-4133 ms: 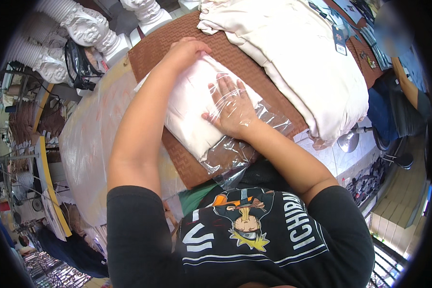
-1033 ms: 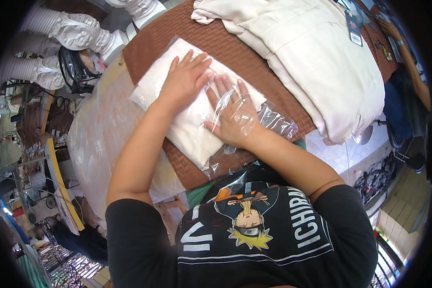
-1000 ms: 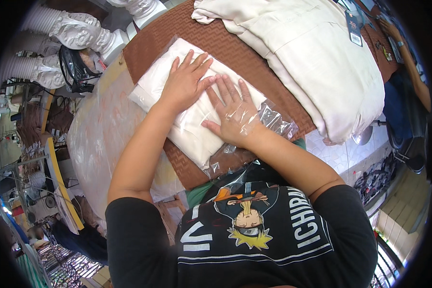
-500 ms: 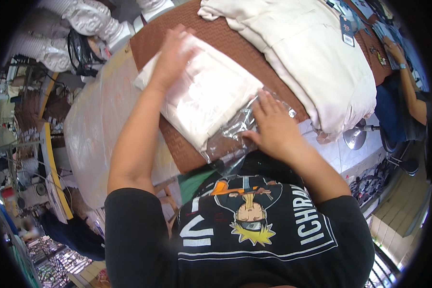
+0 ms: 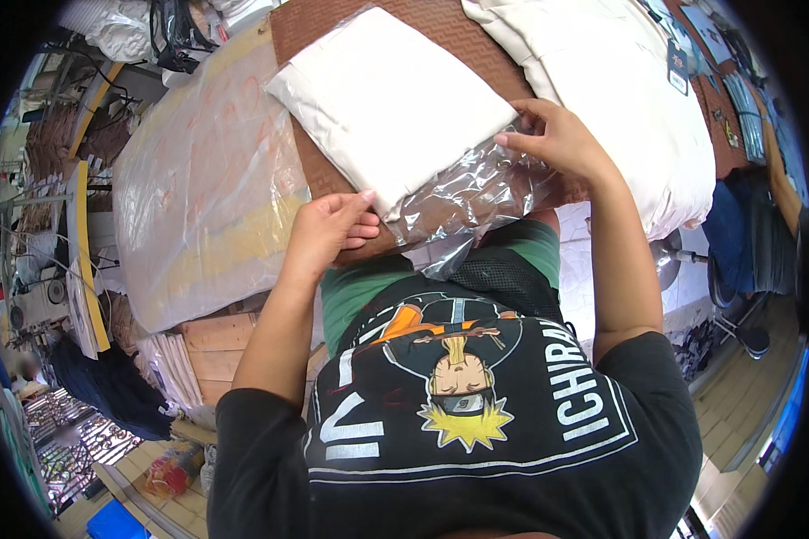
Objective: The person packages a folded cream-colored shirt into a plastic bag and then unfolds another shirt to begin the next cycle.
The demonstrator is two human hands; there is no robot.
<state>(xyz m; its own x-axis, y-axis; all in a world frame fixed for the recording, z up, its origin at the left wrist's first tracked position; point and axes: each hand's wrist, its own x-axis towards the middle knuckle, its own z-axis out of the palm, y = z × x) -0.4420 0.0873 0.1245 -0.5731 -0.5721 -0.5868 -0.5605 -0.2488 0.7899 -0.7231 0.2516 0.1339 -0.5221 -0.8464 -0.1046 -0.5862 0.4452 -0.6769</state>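
Observation:
A folded off-white garment (image 5: 404, 99) lies inside a clear plastic bag (image 5: 467, 193). The bag's loose, crinkled end hangs past the near edge of the brown textured mat (image 5: 319, 22) towards my lap. At the garment's near-left corner, my left hand (image 5: 328, 229) is closed, thumb and fingers pinching the bag's edge. My right hand (image 5: 571, 144) pinches the bag at the garment's right corner, its thumb lying along the plastic and the other fingers partly hidden behind.
A pile of cream garments (image 5: 611, 108) with a dark hang tag (image 5: 677, 67) lies to the right. Plastic-covered padding (image 5: 207, 171) extends on the left. At far right another person's arm (image 5: 779, 171) reaches over the table. A round metal lamp-like shade (image 5: 665, 260) sits below the pile.
My left hand has come from the garment's far side to its near-left corner. My right hand has shifted slightly up and right, from lying flat on the bag to pinching it.

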